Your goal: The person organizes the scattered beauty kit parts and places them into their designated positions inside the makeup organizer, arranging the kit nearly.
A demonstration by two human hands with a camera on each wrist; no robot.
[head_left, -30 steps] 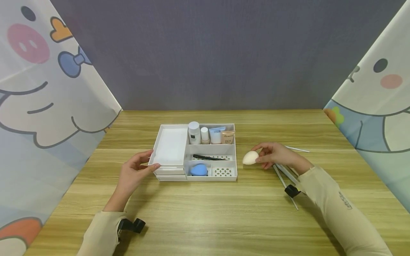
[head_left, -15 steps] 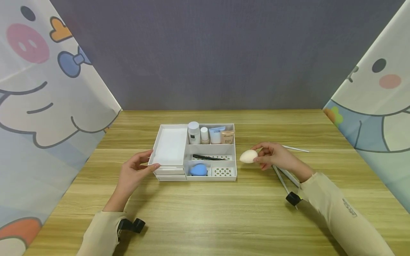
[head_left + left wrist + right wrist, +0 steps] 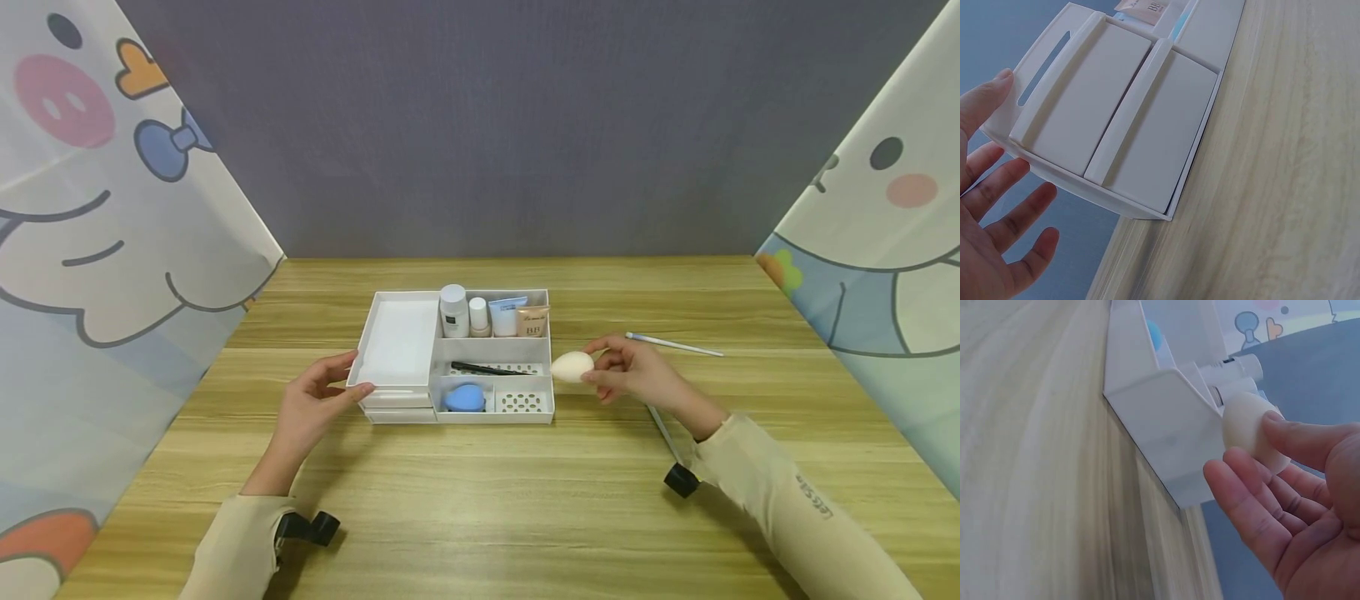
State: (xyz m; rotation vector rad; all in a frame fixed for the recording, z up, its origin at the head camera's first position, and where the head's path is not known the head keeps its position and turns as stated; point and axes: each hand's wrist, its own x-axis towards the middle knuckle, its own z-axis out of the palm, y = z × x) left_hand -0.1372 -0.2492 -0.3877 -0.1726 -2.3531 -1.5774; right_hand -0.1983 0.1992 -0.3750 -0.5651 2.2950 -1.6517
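A white desktop organizer (image 3: 442, 418) stands on the table, with two drawers below a flat tray on its left and open compartments on its right. My left hand (image 3: 318, 392) holds its left edge, thumb at the front corner and fingers along the side. In the right hand (image 3: 633, 375), thumb and fingers pinch a cream makeup sponge (image 3: 573, 367), its pointed end at the organizer's right wall. A blue makeup sponge (image 3: 466, 398) lies in the front compartment, left of a vacant section with a perforated floor (image 3: 522, 404). A black pen-like stick (image 3: 487, 367) lies in the middle compartment.
The back compartment holds a white bottle (image 3: 453, 312), a smaller white-capped bottle (image 3: 479, 317), a blue-white tube (image 3: 507, 317) and a beige BB tube (image 3: 532, 322). Thin white sticks (image 3: 675, 344) lie on the table around the right forearm. A grey wall (image 3: 517, 133) rises behind.
My right hand has carried the cream makeup sponge left, from beside the thin sticks to the organizer's right wall. The left hand and the organizer have stayed in place.
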